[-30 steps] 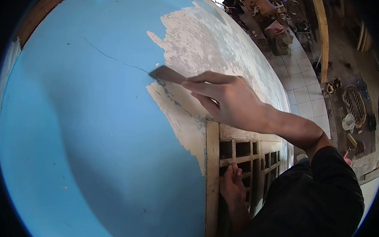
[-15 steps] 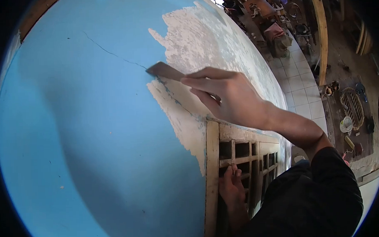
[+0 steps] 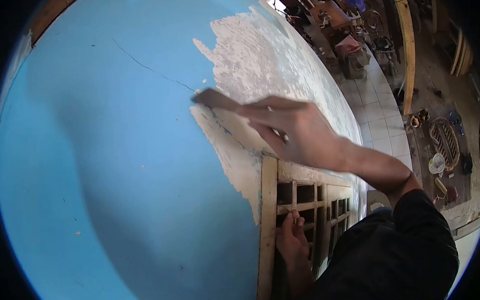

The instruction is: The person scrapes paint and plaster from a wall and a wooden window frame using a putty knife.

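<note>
The left hand (image 3: 292, 242) has its grip closed on a bar of the wooden window grille (image 3: 311, 196). Above it, the right hand (image 3: 297, 129) has its grip clamped on the scraper (image 3: 214, 99), blade on the wall (image 3: 65, 129) where blue paint (image 3: 146, 179) meets bare plaster (image 3: 258, 59), by a crack (image 3: 142, 63). A shallow blade angle would likely avoid gouging; the grille frame blocks downward strokes.

Scraper (image 3: 214, 99) handle hidden inside blurred right hand (image 3: 297, 129). Left hand (image 3: 291, 242) fingertips hidden behind grille (image 3: 306, 191). Upper-right clutter (image 3: 353, 48) indistinct.
</note>
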Motion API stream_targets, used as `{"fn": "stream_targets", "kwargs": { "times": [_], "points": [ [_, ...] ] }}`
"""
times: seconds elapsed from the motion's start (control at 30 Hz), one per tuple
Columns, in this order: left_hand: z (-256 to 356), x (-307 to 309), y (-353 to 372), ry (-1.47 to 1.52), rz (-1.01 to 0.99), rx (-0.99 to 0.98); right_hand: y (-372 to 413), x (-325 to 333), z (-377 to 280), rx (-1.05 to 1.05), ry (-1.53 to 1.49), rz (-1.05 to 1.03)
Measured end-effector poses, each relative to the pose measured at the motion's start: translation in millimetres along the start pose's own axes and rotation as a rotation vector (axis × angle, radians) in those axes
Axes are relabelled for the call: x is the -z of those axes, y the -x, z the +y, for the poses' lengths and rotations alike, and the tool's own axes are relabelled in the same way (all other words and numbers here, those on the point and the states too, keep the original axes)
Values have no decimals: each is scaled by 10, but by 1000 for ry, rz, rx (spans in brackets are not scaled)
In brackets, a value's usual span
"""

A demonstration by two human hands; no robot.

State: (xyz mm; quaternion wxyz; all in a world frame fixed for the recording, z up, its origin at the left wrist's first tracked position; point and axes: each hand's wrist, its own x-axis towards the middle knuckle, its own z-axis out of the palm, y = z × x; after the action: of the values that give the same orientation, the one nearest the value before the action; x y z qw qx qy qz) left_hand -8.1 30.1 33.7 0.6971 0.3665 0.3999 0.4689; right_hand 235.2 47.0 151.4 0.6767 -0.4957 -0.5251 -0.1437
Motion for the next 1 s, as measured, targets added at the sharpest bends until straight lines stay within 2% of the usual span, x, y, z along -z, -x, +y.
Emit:
{"fn": "stream_targets", "kwargs": {
  "times": [0.23, 0.4, 0.5, 0.67, 1.0],
  "points": [
    [31, -159, 28, 18, -40, -76, 56, 20, -5, -10, -69, -1],
    [49, -125, 53, -26, -19, -46, -93, -9, 2, 2, 41, -11],
    [36, -108, 40, -24, 0, -37, 72, 50, -59, -20, -32, -36],
    [29, -83, 62, -16, -12, -41, -147, 78, -20, -22, -23, -23],
    [41, -124, 52, -3, -46, -65, 102, 99, -34, -18, 51, -105]
  ]
}}
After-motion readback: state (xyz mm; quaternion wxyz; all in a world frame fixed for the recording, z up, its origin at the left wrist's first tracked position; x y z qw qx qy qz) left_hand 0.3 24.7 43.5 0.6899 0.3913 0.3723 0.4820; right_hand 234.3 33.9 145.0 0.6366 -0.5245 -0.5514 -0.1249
